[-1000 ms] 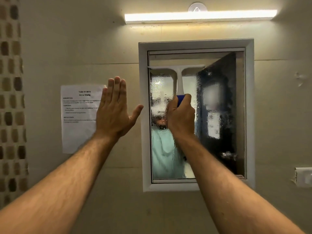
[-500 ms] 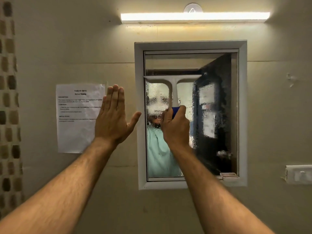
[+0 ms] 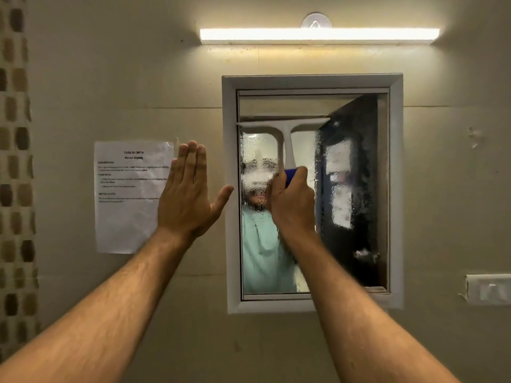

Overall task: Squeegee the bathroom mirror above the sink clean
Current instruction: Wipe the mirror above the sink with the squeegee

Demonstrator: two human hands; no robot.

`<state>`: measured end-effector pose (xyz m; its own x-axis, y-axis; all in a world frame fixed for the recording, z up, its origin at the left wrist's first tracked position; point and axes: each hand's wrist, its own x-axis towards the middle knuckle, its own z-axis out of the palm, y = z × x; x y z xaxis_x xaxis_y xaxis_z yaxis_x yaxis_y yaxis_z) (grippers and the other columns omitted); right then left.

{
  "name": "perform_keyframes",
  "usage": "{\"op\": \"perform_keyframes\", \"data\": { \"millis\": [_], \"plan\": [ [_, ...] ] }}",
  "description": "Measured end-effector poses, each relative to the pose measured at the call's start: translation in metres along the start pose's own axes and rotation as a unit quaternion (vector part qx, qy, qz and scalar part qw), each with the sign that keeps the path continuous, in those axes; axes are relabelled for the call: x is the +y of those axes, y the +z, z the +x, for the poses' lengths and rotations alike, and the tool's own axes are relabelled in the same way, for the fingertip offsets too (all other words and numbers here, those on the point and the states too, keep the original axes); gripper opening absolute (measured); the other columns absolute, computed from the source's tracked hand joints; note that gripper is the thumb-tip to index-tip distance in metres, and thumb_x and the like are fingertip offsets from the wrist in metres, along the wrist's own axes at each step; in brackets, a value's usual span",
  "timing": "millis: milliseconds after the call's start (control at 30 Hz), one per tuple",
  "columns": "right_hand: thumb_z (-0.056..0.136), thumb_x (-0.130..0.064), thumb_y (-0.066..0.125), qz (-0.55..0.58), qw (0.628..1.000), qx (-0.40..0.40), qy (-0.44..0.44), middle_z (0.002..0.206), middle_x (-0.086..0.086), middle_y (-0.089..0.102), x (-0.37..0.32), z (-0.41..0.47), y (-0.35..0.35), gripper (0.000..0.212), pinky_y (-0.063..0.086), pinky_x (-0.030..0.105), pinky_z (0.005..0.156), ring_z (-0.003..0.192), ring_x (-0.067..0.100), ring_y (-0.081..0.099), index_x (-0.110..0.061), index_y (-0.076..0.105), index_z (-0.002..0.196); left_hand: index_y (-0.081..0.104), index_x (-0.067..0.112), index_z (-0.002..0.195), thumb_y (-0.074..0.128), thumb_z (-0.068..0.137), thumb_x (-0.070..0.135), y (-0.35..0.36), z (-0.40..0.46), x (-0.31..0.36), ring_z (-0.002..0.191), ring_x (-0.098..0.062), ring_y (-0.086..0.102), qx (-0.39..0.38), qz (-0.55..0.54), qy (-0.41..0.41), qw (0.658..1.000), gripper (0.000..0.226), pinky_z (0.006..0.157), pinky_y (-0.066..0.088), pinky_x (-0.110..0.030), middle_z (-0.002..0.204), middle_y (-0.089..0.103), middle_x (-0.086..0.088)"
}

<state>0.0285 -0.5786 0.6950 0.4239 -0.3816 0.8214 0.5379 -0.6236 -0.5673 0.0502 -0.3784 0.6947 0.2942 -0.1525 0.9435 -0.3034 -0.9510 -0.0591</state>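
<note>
Your right hand (image 3: pixel 291 201) is wrapped tight around the blue grip of the white T-shaped plastic squeegee (image 3: pixel 284 134), fingers curled closed on the handle. The squeegee's blade lies level across the left portion of the white-framed rectangular wall mirror (image 3: pixel 356 189), in its upper part, one end at the frame's left inner edge. Glass above the blade looks clear; glass below it, left of the handle, is beaded with droplets and fogged. The right portion of the mirror also carries droplets over a dark reflection. Your left hand (image 3: pixel 188 197) is flat and spread, fingers together and pointing up, thumb angled out toward the frame, holding nothing; it is over the beige wall just left of the mirror, and contact with the wall cannot be confirmed. A white printed paper sheet (image 3: pixel 127 197) is stuck to the wall beside that hand, partly overlapped by the fingers. A lit white tube lamp (image 3: pixel 318 34) runs above the mirror.
</note>
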Motion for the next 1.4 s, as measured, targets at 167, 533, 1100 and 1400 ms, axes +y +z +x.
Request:
{"op": "perform_keyframes", "data": {
  "millis": [167,533,1100,1400],
  "plan": [
    [0.102,-0.043,0.039,-0.004,1.000,-0.011,0.016,0.087,0.004,0.058,0.021,-0.036,0.003,0.029,0.056,0.043,0.063,0.075,0.026,0.061,-0.017,0.041,0.116,-0.002,0.007,0.162,0.020,0.094,0.074,-0.001,-0.009,-0.003,0.157,-0.022,-0.012,-0.007,0.011,0.006,1.000,0.097,0.128,-0.005,-0.036,0.170,-0.010,-0.011],
    [0.103,-0.042,0.036,0.007,1.000,-0.018,-0.001,0.092,0.006,0.063,-0.025,0.019,-0.012,0.030,0.055,0.039,0.066,0.080,0.024,0.064,-0.016,0.043,0.115,-0.004,0.008,0.162,0.020,0.094,0.073,-0.009,0.010,-0.003,0.157,-0.022,-0.013,0.012,-0.007,-0.003,1.000,0.096,0.128,-0.005,-0.036,0.170,-0.010,-0.011],
    [0.102,-0.042,0.039,0.007,1.000,-0.005,-0.003,0.085,0.003,0.062,-0.007,0.009,-0.008,0.030,0.043,0.026,0.053,0.069,0.015,0.058,-0.015,0.048,0.112,-0.004,0.009,0.162,0.022,0.095,0.073,0.004,0.006,-0.007,0.157,-0.022,-0.012,0.011,0.012,0.010,1.000,0.096,0.127,-0.007,-0.035,0.170,-0.010,-0.010],
    [0.103,-0.041,0.040,0.000,1.000,-0.003,-0.001,0.083,-0.001,0.057,0.021,-0.019,0.004,0.031,0.034,0.018,0.049,0.066,0.006,0.053,-0.014,0.045,0.116,-0.003,0.008,0.162,0.019,0.095,0.074,0.015,-0.002,-0.008,0.157,-0.022,-0.012,0.000,0.018,0.012,1.000,0.097,0.127,-0.006,-0.036,0.170,-0.010,-0.011]
  ]
}}
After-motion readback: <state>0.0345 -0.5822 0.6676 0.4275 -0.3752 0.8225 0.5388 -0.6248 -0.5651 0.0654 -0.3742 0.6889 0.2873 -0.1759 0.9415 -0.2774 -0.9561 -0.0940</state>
